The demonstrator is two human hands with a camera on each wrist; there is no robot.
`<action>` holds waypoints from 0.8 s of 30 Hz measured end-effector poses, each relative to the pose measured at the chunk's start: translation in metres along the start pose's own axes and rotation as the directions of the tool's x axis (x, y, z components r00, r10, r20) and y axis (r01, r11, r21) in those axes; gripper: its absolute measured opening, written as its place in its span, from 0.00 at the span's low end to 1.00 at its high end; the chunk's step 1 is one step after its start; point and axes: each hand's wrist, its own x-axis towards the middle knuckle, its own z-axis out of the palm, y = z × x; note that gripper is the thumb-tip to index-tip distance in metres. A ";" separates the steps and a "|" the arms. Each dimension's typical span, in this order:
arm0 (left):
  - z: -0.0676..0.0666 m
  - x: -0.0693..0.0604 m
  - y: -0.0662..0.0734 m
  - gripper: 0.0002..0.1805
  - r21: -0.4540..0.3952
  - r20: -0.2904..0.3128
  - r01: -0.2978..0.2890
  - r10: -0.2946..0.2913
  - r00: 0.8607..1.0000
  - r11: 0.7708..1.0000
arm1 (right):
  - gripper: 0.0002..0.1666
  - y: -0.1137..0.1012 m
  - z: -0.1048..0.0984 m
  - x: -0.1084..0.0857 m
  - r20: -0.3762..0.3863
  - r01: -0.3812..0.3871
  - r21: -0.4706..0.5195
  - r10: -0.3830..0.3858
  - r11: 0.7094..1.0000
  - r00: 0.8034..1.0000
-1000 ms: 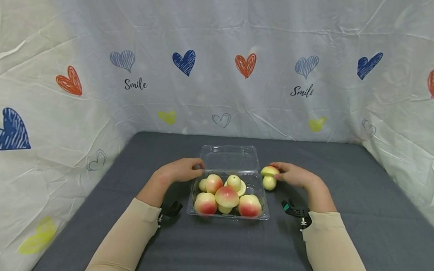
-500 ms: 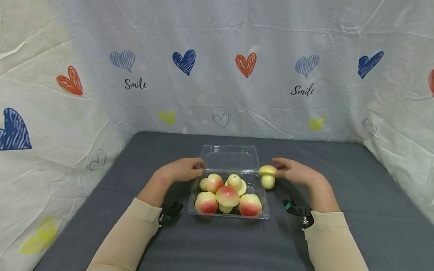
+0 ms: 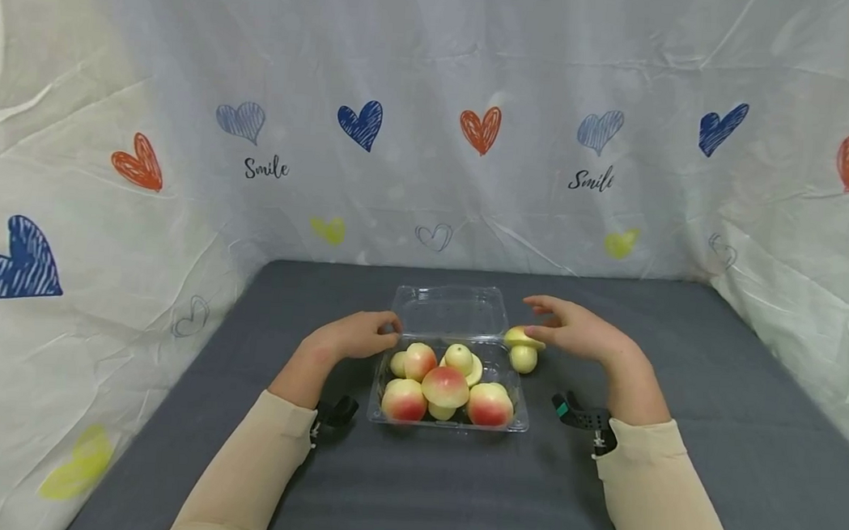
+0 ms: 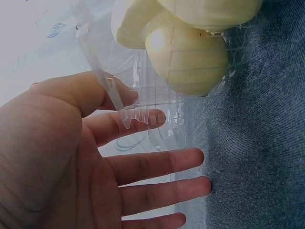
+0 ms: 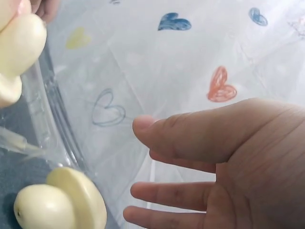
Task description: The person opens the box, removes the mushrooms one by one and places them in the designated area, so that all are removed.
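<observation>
A clear plastic container (image 3: 376, 400) with its lid (image 3: 451, 309) tipped back holds several yellow-and-red mushroom-shaped pieces (image 3: 445, 385). At its back left corner my left hand (image 3: 353, 334) pinches the plastic edge with thumb and index finger; the left wrist view shows the other fingers of this hand (image 4: 95, 157) spread straight. Just outside the container's right side, one mushroom-shaped piece (image 3: 523, 359) stands on the dark cloth, and it lies at the lower left of the right wrist view (image 5: 45, 207). Beside and above that piece, my right hand (image 3: 581, 331) is empty, fingers extended and apart from it.
The dark grey tablecloth (image 3: 396, 490) reaches back to a white curtain (image 3: 422, 70) printed with hearts. Black straps sit at both wrists, the left (image 3: 337, 412) and the right (image 3: 581, 415).
My right hand has let go of the mushroom-shaped piece, which moved slightly left toward the container, and the hand has risen above it. My left hand has stayed in place.
</observation>
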 end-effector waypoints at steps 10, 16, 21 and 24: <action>0.003 -0.001 -0.002 0.19 -0.010 -0.006 0.003 -0.003 1.000 1.000 | 0.40 -0.018 0.014 0.003 0.078 0.124 0.139 -0.135 0.983 0.988; 0.003 -0.001 -0.003 0.19 -0.006 -0.008 0.008 -0.008 1.000 1.000 | 0.36 -0.031 0.034 0.011 0.179 0.143 0.184 -0.177 0.972 0.968; 0.002 0.000 -0.001 0.19 -0.009 -0.013 -0.002 0.002 1.000 1.000 | 0.34 -0.040 0.044 0.015 0.219 0.141 0.184 -0.181 0.973 0.959; 0.002 0.001 -0.002 0.19 -0.010 -0.011 -0.005 0.005 1.000 1.000 | 0.33 -0.044 0.049 0.014 0.235 0.152 0.177 -0.191 0.972 0.953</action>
